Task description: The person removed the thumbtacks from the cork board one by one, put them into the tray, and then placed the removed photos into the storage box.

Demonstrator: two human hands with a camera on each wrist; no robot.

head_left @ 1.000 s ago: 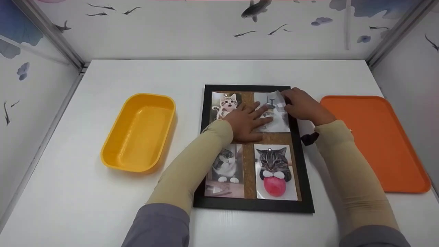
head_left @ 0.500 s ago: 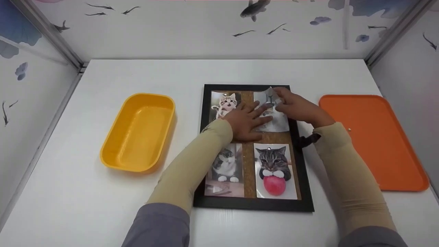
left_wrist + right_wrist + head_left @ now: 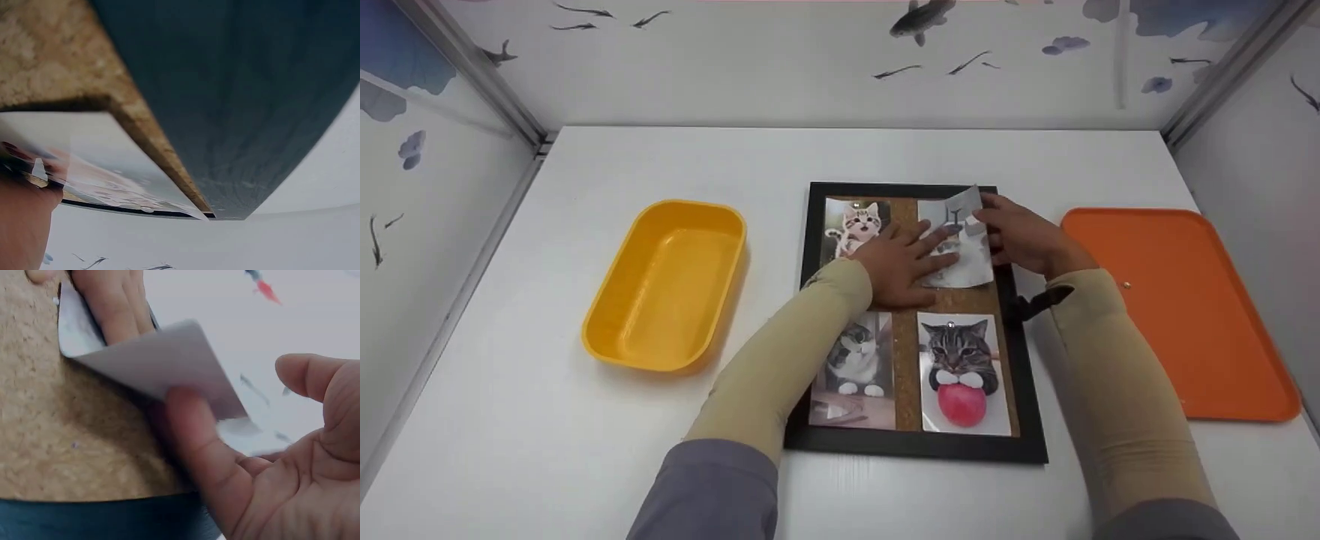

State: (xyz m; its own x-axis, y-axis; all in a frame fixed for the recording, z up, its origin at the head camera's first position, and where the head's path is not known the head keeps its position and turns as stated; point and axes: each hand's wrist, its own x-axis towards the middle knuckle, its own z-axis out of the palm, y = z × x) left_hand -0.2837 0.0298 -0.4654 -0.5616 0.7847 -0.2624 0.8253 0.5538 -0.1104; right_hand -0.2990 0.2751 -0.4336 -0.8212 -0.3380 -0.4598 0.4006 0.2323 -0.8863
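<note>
Left fingers (image 3: 936, 265) spread on a photo (image 3: 976, 260); right fingers (image 3: 194, 430), parted, touch its raised edge.

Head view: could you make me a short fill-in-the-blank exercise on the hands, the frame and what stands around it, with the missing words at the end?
1. The hand with fingers spread over the photo is the person's ____ one.
2. The black frame holds ____ cat photos.
3. The orange tray lies to the ____ of the frame.
4. The deep container is coloured ____.

Missing words: left; four; right; yellow.
</note>
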